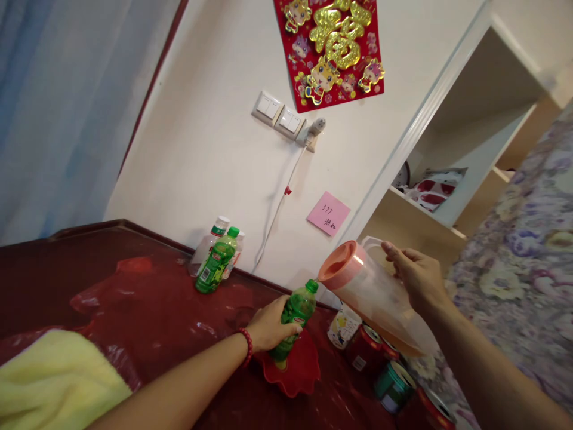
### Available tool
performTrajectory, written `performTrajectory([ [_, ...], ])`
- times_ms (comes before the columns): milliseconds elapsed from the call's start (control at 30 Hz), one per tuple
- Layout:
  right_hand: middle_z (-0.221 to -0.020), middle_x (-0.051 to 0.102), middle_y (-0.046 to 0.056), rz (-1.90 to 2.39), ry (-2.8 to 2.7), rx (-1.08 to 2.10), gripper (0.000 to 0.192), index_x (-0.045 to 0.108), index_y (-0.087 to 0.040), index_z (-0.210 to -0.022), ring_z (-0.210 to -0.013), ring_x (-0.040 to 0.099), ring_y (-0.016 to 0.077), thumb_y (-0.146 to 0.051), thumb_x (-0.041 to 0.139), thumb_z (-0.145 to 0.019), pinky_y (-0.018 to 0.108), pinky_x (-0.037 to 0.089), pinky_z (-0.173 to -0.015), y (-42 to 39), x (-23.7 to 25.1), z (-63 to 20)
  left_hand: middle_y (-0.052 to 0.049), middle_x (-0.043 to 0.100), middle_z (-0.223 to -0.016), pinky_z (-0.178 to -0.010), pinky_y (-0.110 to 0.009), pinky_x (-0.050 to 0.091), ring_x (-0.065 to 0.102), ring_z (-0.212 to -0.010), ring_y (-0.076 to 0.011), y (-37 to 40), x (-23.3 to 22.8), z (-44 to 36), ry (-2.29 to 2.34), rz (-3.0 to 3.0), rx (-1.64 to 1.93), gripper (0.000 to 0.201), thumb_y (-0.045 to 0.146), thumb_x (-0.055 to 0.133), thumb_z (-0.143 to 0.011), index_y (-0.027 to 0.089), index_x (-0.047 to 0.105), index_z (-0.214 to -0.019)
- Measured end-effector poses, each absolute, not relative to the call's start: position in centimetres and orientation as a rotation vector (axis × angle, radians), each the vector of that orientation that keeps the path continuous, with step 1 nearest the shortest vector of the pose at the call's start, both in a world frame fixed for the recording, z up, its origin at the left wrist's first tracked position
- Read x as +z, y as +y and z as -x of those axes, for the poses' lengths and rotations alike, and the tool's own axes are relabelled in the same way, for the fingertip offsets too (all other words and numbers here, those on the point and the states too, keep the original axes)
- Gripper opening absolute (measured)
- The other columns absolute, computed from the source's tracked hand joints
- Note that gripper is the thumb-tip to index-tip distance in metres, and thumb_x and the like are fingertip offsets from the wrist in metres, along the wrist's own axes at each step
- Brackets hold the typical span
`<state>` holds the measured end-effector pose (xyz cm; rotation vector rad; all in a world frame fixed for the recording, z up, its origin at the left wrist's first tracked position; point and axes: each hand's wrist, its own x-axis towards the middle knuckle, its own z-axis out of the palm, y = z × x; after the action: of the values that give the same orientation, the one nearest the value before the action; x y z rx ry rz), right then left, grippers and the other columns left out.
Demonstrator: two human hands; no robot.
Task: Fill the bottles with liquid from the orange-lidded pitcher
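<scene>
Left hand (267, 326) wrapped round green-capped drink bottle (298, 307); right hand (418, 276) grips tilted pink-lidded pitcher (380, 298) by handle (372, 242), lid (344, 264) beside cap (311, 286)

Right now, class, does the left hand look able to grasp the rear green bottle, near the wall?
Probably not without letting go: the left hand is wrapped around another green bottle. Otherwise, nothing visible blocks the rear green bottle.

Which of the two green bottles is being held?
The green bottle at the red dish: the left hand grips it, while the other green bottle stands near the wall, untouched.
</scene>
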<state>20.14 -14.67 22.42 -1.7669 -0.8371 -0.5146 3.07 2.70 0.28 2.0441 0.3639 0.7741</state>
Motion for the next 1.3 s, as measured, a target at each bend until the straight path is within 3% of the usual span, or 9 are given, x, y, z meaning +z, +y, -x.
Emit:
performTrajectory([
  [1300,-0.045,0.045,-0.002,1.755,-0.848,-0.527,0.060,0.067,-0.015,-0.064,-0.047,0.041,0.0133,-0.075,0.074,-0.061,0.025,0.030,-0.042,-15.07,22.58,-20.56,-0.006,0.068,-0.122,-0.096,-0.033,0.048,0.063,-0.110,-0.0269,2.66,0.63,-2.97,0.329,-2.047,0.776,0.058,0.031,0.070,-0.072,0.023,0.058,-0.128],
])
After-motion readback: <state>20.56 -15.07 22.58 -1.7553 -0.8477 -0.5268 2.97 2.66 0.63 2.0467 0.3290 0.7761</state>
